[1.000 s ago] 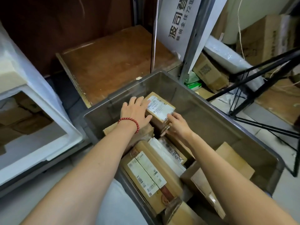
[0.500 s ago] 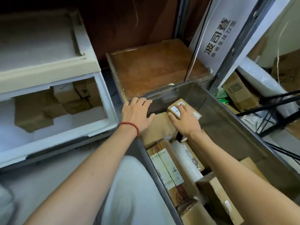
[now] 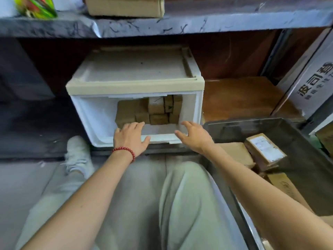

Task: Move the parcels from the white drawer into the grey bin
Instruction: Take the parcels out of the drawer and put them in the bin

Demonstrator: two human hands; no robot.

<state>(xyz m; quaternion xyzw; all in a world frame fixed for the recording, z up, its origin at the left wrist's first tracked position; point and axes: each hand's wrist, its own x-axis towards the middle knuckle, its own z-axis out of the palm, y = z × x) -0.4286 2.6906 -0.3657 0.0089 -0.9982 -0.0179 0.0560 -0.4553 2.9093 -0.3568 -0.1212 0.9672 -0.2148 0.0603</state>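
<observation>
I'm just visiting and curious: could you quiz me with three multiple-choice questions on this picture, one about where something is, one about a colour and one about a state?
1. Where does the grey bin stand?
A) right of the white drawer
B) left of it
C) on top of it

2. What colour is the bracelet on the person's wrist?
A) blue
B) red
C) green

3. What state is the white drawer in?
A) shut
B) open, with parcels inside
C) open, with nothing inside

Answers:
1 A: the bin's rim sits beside the drawer's right wall.
2 B: its beads are red.
3 B: brown parcels are stacked at the back of it.
</observation>
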